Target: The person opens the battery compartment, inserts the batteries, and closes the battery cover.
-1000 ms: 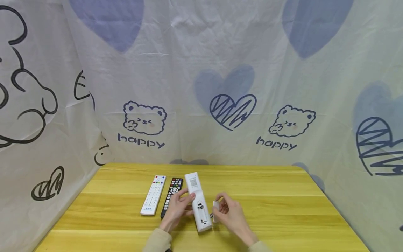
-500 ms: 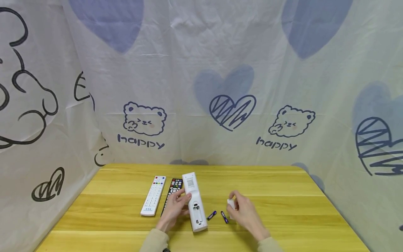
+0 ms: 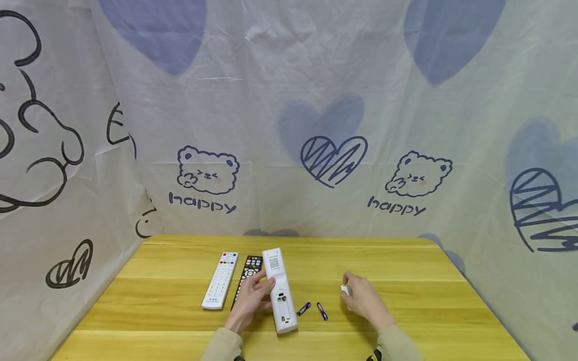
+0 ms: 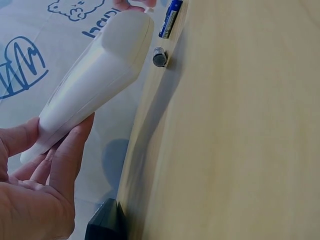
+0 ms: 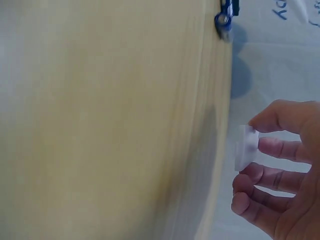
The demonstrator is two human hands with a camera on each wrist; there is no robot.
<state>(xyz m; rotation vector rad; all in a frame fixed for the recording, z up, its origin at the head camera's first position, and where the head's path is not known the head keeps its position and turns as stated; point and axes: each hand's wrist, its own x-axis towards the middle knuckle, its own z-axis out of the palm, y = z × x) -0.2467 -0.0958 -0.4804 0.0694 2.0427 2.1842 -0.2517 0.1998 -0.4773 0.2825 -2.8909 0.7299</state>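
My left hand (image 3: 250, 300) grips a white remote control (image 3: 279, 286) by its side, back facing up, with the battery compartment uncovered and no batteries in it. The left wrist view shows the thumb and fingers around the remote's far part (image 4: 90, 85), its end raised off the table. Off to the right, my right hand (image 3: 365, 299) pinches a small white battery cover (image 5: 246, 148) between thumb and fingers; in the head view the hand hides most of it. Between the hands, two dark blue batteries (image 3: 304, 308) lie apart on the table.
Left of my left hand, a black remote control (image 3: 250, 271) lies partly behind the fingers. A white remote control with buttons up (image 3: 220, 281) lies farther left. The wooden table (image 3: 406, 281) ends at a patterned cloth (image 3: 271, 125) at the back.
My right hand has moved right with the battery cover, away from the remote. The two batteries have come into plain sight on the table. The held remote has shifted slightly left.
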